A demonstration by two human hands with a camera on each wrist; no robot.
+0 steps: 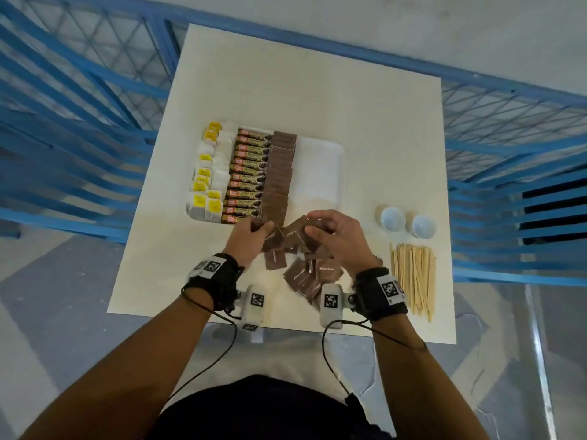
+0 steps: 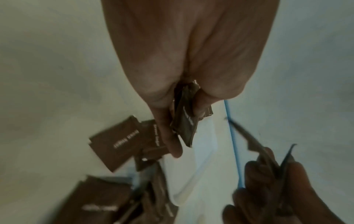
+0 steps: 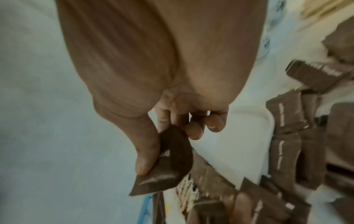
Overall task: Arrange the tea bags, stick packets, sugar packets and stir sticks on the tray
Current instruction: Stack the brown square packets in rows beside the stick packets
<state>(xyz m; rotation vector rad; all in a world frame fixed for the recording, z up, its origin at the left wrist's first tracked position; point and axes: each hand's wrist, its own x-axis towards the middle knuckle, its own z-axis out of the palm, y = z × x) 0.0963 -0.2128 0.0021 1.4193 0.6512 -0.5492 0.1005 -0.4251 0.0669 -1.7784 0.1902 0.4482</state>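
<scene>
A white tray [image 1: 320,163] holds a column of tea bags [image 1: 208,176] with yellow tags at its left, then stick packets [image 1: 246,176], then a column of brown sugar packets [image 1: 279,173]. More brown sugar packets [image 1: 305,274] lie in a loose pile on the table in front of the tray. My left hand [image 1: 254,231] pinches a few brown packets [image 2: 186,119] at the tray's near edge. My right hand [image 1: 327,231] pinches a bent brown packet [image 3: 168,163] between thumb and fingers above the pile. Stir sticks [image 1: 413,277] lie bundled at the right.
Two small white cups [image 1: 408,222] stand upside down on the table right of the tray, behind the stir sticks. The right part of the tray is bare. Blue railings [image 1: 79,122] surround the white table [image 1: 317,90].
</scene>
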